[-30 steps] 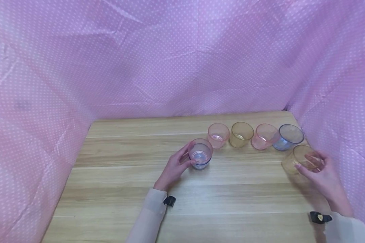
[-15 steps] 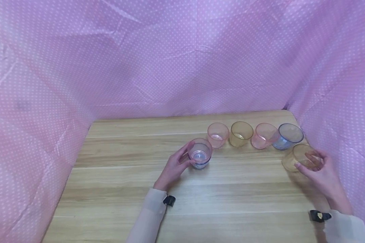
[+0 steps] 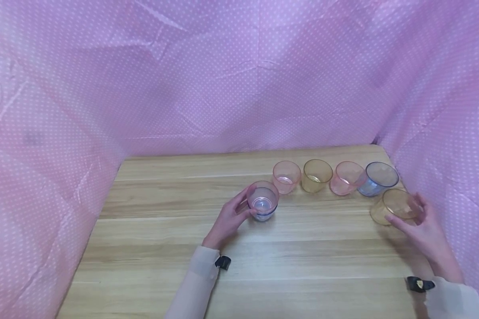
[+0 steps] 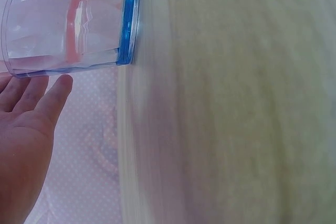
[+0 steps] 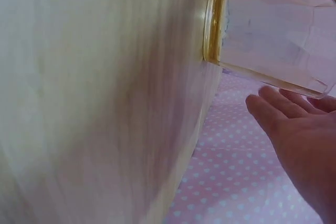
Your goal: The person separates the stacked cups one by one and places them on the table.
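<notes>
Left of the row of cups, my left hand (image 3: 231,219) holds a pink cup (image 3: 263,190) nested in a blue-based clear cup (image 3: 263,217). Its thumb lies at the near side, its fingers at the far left. In the left wrist view, the clear cup (image 4: 100,24) shows its thick blue base, with the pink cup's base as a band inside. At the table's right, my right hand (image 3: 427,235) curls round an upright yellow cup (image 3: 383,212), thumb in front and fingers at its right side. The right wrist view shows that yellow cup (image 5: 262,30) with its amber base on the table.
Behind the hands stand a pink cup (image 3: 286,184), a yellow cup (image 3: 315,184), another pink cup (image 3: 343,184) and a blue cup (image 3: 371,186) in a row. Pink dotted cloth (image 3: 183,88) hangs round the wooden table (image 3: 163,199).
My right hand's fingers have shifted slightly to the right along the yellow cup's far side. The left hand and the nested cups stay in place.
</notes>
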Motion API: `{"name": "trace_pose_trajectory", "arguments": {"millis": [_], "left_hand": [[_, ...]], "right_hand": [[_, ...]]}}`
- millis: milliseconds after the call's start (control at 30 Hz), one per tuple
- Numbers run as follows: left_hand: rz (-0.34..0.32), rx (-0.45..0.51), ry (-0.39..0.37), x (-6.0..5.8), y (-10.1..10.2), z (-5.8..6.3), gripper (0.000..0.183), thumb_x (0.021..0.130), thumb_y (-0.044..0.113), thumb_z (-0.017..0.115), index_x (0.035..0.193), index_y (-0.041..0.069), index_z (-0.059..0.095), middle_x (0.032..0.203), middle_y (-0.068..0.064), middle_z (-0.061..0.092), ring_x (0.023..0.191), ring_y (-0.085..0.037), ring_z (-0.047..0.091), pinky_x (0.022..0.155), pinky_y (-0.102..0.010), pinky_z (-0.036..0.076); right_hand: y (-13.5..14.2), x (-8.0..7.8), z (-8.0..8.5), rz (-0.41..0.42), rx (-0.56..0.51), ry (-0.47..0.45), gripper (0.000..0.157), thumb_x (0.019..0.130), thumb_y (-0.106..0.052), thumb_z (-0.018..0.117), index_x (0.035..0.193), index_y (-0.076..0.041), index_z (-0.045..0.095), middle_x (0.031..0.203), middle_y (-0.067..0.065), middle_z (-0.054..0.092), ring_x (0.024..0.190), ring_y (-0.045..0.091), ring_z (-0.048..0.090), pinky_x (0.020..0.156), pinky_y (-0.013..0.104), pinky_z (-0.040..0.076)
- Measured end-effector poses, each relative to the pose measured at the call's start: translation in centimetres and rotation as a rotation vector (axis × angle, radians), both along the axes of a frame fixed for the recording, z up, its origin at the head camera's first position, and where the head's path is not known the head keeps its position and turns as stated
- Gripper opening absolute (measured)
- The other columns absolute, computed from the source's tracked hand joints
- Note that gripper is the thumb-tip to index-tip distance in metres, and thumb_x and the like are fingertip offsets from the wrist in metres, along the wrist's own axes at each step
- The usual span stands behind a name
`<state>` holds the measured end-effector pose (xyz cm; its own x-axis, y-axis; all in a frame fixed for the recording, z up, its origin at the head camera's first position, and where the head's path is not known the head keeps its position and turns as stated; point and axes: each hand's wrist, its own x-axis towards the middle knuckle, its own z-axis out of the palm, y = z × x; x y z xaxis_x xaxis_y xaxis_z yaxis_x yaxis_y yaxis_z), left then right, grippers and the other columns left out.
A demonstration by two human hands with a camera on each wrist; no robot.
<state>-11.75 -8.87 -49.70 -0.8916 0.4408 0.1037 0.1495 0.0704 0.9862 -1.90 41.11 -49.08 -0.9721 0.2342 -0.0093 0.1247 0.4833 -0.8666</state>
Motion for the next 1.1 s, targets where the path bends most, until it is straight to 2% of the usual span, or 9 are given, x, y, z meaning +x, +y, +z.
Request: {"name": "trace_pose_trajectory", "arguments": {"millis": [67,133,333,500,600,733,900,1033,1100], "left_hand": [[-0.001,0.003,-0.001,0.0,0.0,0.0,0.074,0.095,0.009,0.073,0.16,0.012,0.039,0.162,-0.002,0.042,0.146,-0.028,0.044,0.117,-0.034,0.041],[-0.002,0.006,0.001,0.0,0.0,0.1,0.073,0.095,0.008,0.073,0.16,0.012,0.039,0.162,-0.002,0.043,0.146,-0.028,0.044,0.117,-0.034,0.041],[-0.001,0.009,0.006,0.0,0.0,0.0,0.071,0.096,0.008,0.072,0.159,0.011,0.04,0.162,-0.004,0.043,0.145,-0.029,0.045,0.117,-0.034,0.042],[-0.001,0.004,0.013,0.0,0.0,-0.1,0.071,0.096,0.009,0.072,0.16,0.011,0.04,0.162,-0.004,0.043,0.145,-0.029,0.045,0.117,-0.035,0.042],[-0.002,0.003,0.019,0.0,0.0,-0.1,0.072,0.096,0.011,0.073,0.16,0.012,0.04,0.162,-0.003,0.043,0.145,-0.028,0.045,0.117,-0.035,0.042],[-0.003,0.007,0.016,-0.1,0.0,-0.1,0.072,0.096,0.015,0.073,0.16,0.013,0.04,0.162,-0.002,0.043,0.144,-0.027,0.046,0.115,-0.031,0.042],[-0.004,0.008,0.019,-0.1,0.0,-0.1,0.071,0.096,0.016,0.073,0.16,0.014,0.041,0.162,-0.002,0.044,0.144,-0.027,0.046,0.115,-0.029,0.043],[-0.003,-0.009,0.015,-0.1,0.0,-0.1,0.07,0.097,0.016,0.072,0.16,0.015,0.041,0.162,0.0,0.043,0.144,-0.025,0.047,0.114,-0.027,0.043],[-0.007,-0.009,0.011,-0.1,0.0,-0.1,0.071,0.097,0.015,0.072,0.16,0.014,0.04,0.162,-0.002,0.043,0.144,-0.027,0.046,0.114,-0.028,0.043]], "right_hand": [[-0.1,0.2,0.3,-0.02,-0.004,0.015,0.095,0.101,-0.011,0.067,0.167,-0.015,-0.001,0.174,0.005,0.005,0.154,0.005,0.011,0.112,0.001,0.016],[-0.3,0.4,0.7,-0.048,0.0,0.044,0.089,0.102,-0.012,0.066,0.167,-0.016,0.005,0.173,0.003,0.006,0.154,0.006,0.012,0.114,0.002,0.013],[-1.4,0.9,2.6,-0.138,0.008,0.115,0.076,0.103,-0.011,0.064,0.166,-0.026,0.022,0.17,-0.009,0.021,0.154,0.008,0.021,0.114,0.003,0.02],[-3.4,0.7,4.2,-0.185,-0.041,0.194,0.07,0.1,-0.001,0.065,0.161,-0.022,0.038,0.164,-0.008,0.038,0.148,0.006,0.035,0.115,0.008,0.028],[-4.9,0.4,5.0,-0.192,-0.096,0.283,0.066,0.095,0.009,0.066,0.155,-0.012,0.047,0.158,-0.002,0.049,0.141,0.008,0.046,0.116,0.012,0.032],[-7.1,-0.2,5.3,-0.113,-0.219,0.455,0.061,0.089,0.019,0.064,0.147,0.003,0.053,0.15,0.007,0.057,0.134,0.013,0.053,0.116,0.018,0.037],[-9.6,-1.2,4.7,0.084,-0.391,0.665,0.058,0.086,0.025,0.061,0.141,0.015,0.05,0.146,0.017,0.059,0.135,0.02,0.054,0.117,0.022,0.038],[-11.4,-1.7,4.4,0.175,-0.407,0.686,0.06,0.084,0.025,0.062,0.143,0.013,0.051,0.147,0.021,0.057,0.136,0.022,0.054,0.118,0.024,0.038],[-12.4,-1.7,4.3,0.198,-0.36,0.661,0.063,0.084,0.024,0.063,0.144,0.01,0.052,0.148,0.02,0.056,0.136,0.021,0.053,0.118,0.024,0.038]]}}
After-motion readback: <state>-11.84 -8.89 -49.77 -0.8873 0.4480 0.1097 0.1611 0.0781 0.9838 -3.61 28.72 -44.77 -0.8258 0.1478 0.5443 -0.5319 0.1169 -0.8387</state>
